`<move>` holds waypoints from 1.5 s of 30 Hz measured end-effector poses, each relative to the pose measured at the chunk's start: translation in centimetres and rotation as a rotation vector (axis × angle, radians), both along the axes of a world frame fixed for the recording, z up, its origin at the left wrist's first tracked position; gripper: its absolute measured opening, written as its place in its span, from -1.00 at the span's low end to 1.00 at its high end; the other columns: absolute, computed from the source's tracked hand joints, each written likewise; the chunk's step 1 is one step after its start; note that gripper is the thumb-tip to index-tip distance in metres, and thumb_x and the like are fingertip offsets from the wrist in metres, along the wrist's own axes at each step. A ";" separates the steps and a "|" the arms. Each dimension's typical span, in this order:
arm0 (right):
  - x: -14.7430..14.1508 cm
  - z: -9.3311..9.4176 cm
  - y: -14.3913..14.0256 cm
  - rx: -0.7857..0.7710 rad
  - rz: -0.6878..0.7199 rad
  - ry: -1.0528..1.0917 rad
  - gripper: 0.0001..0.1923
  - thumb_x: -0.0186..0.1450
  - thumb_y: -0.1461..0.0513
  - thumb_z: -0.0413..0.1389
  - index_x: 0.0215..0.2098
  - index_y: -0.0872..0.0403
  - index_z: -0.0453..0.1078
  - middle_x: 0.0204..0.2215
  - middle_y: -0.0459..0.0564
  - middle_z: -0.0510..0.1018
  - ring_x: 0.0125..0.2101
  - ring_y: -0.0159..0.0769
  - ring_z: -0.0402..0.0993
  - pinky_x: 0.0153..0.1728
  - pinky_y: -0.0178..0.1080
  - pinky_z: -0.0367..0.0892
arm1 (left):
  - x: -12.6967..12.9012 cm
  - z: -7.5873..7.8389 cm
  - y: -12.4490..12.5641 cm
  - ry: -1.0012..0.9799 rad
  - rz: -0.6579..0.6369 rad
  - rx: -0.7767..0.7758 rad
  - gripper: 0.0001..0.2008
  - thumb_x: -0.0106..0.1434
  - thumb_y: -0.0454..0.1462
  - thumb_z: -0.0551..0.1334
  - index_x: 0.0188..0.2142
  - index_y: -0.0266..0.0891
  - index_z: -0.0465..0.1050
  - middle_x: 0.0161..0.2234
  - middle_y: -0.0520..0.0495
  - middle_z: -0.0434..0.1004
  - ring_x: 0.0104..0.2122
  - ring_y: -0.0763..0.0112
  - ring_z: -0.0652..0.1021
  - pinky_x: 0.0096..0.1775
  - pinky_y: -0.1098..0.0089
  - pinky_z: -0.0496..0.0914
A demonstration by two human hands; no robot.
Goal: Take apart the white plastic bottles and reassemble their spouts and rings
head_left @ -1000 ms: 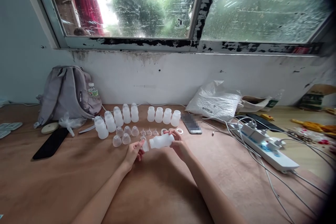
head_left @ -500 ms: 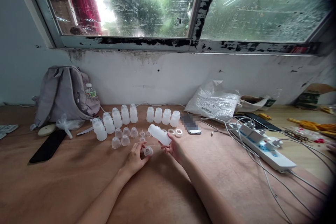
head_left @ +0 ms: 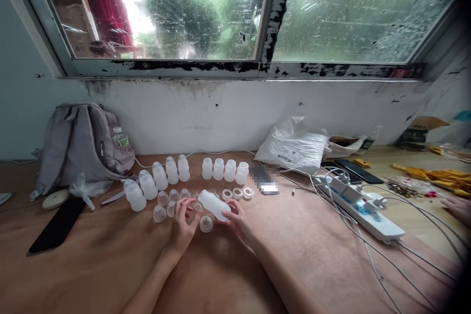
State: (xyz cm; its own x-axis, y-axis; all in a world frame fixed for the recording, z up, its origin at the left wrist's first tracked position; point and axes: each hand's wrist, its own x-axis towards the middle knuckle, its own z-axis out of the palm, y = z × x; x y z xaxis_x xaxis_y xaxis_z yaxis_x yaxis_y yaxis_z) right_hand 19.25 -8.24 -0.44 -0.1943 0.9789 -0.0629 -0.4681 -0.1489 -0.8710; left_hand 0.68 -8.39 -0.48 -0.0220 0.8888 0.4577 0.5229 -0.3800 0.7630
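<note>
My right hand [head_left: 235, 220] grips a white plastic bottle [head_left: 215, 205], tilted with its neck toward the upper left. My left hand [head_left: 183, 221] reaches among small clear parts, its fingertips at a tiny clear piece [head_left: 197, 206]; whether it holds that piece is unclear. A clear cap [head_left: 206, 224] rests on the table between my hands. Behind stand capped bottles [head_left: 147, 185] on the left and open bottles [head_left: 224, 170] in a row. Loose clear domes [head_left: 160, 213] and white rings [head_left: 237, 193] lie nearby.
A grey backpack [head_left: 79, 144] leans on the wall at left, a black phone [head_left: 57, 224] in front of it. A white bag [head_left: 292, 146], a power strip [head_left: 362, 208] with cables and another phone [head_left: 265, 180] lie right. Another person's hand [head_left: 456, 207] shows at the far right edge.
The clear cap left my left hand and now rests on the table. My left hand moved up to the small clear parts. The bottle came down and left, closer to the table.
</note>
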 end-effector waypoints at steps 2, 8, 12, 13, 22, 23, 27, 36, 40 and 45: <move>-0.1 0.3 -0.2 0.028 0.002 -0.016 -0.62 0.00 0.21 0.24 -0.29 0.01 0.16 -0.29 -0.09 0.39 -0.27 -0.29 0.42 -0.27 -0.21 0.35 | 0.1 1.2 0.7 0.029 -0.053 -0.039 -0.72 0.18 -0.13 0.08 -0.15 -0.19 0.29 -0.18 -0.11 0.31 -0.36 0.40 0.43 -0.32 0.35 0.37; 0.0 0.8 -0.2 0.075 -0.008 -0.060 -0.62 0.02 0.17 0.23 -0.23 0.01 0.22 -0.25 -0.06 0.39 -0.24 -0.26 0.39 -0.21 -0.17 0.33 | 0.2 5.6 2.8 0.167 -0.200 -0.134 -0.77 0.18 -0.12 0.06 -0.38 -0.22 0.37 -0.37 -0.01 0.34 -0.49 0.47 0.39 -0.41 0.44 0.32; 0.1 0.4 0.0 0.168 -0.123 -0.130 -0.56 0.08 0.13 0.19 -0.12 -0.02 0.17 -0.20 -0.04 0.36 -0.24 -0.25 0.39 -0.17 -0.11 0.32 | -0.5 8.5 4.3 0.281 -0.236 -0.117 -0.81 0.17 -0.15 0.09 -0.41 -0.21 0.37 -0.39 0.01 0.34 -0.49 0.49 0.39 -0.40 0.46 0.30; 0.1 0.2 0.0 0.190 -0.144 -0.160 -0.56 0.09 0.13 0.18 -0.10 -0.04 0.15 -0.21 -0.04 0.35 -0.27 -0.27 0.39 -0.19 -0.12 0.33 | -0.7 9.1 4.9 0.323 -0.225 -0.096 -0.81 0.18 -0.16 0.08 -0.40 -0.20 0.37 -0.39 0.01 0.34 -0.49 0.48 0.39 -0.38 0.46 0.30; -0.5 -1.6 0.0 0.281 -0.112 -0.471 -0.64 0.15 0.07 0.09 -0.12 -0.02 0.18 -0.32 -0.04 0.35 -0.44 -0.33 0.37 -0.43 -0.20 0.36 | -0.9 9.1 10.6 0.847 -0.017 -0.043 -0.84 0.26 -0.22 0.01 -0.27 -0.16 0.32 -0.27 -0.02 0.37 -0.32 0.39 0.45 -0.38 0.47 0.25; -0.6 -1.7 0.0 0.304 -0.115 -0.522 -0.66 0.16 0.07 0.08 -0.14 -0.01 0.19 -0.35 -0.04 0.36 -0.46 -0.33 0.36 -0.45 -0.22 0.34 | -0.7 8.8 11.1 0.870 0.000 -0.050 -0.84 0.26 -0.23 0.00 -0.26 -0.16 0.31 -0.26 -0.04 0.37 -0.31 0.38 0.45 -0.40 0.47 0.25; -0.7 -2.0 -0.1 0.413 -0.121 -0.781 -0.76 0.21 0.09 0.01 -0.22 0.04 0.26 -0.51 -0.09 0.37 -0.51 -0.35 0.31 -0.48 -0.27 0.26 | 0.1 7.6 12.9 0.897 0.034 -0.070 -0.83 0.27 -0.25 -0.02 -0.24 -0.18 0.30 -0.26 -0.06 0.37 -0.34 0.37 0.46 -0.44 0.46 0.24; -1.2 -3.5 0.0 0.549 -0.101 -0.988 -0.84 0.24 0.17 -0.03 -0.25 0.09 0.25 -0.49 -0.08 0.38 -0.50 -0.39 0.30 -0.43 -0.34 0.24 | 1.2 5.7 15.7 0.911 0.077 -0.100 -0.79 0.29 -0.27 -0.06 -0.21 -0.23 0.30 -0.24 -0.14 0.37 -0.36 0.30 0.49 -0.42 0.40 0.29; -1.2 -3.9 0.1 0.562 -0.102 -1.009 -0.85 0.24 0.19 -0.02 -0.24 0.08 0.25 -0.48 -0.08 0.39 -0.49 -0.40 0.30 -0.42 -0.34 0.25 | 1.5 5.3 16.4 0.881 0.090 -0.092 -0.79 0.29 -0.27 -0.06 -0.22 -0.25 0.30 -0.24 -0.15 0.38 -0.36 0.28 0.50 -0.41 0.39 0.31; -1.0 -3.6 0.0 0.587 -0.090 -1.062 -0.85 0.23 0.21 -0.01 -0.23 0.08 0.26 -0.46 -0.08 0.38 -0.46 -0.39 0.30 -0.39 -0.33 0.26 | 1.4 5.6 16.1 0.791 0.091 -0.044 -0.80 0.26 -0.26 0.02 -0.14 -0.26 0.25 -0.23 -0.16 0.41 -0.33 0.26 0.51 -0.40 0.38 0.32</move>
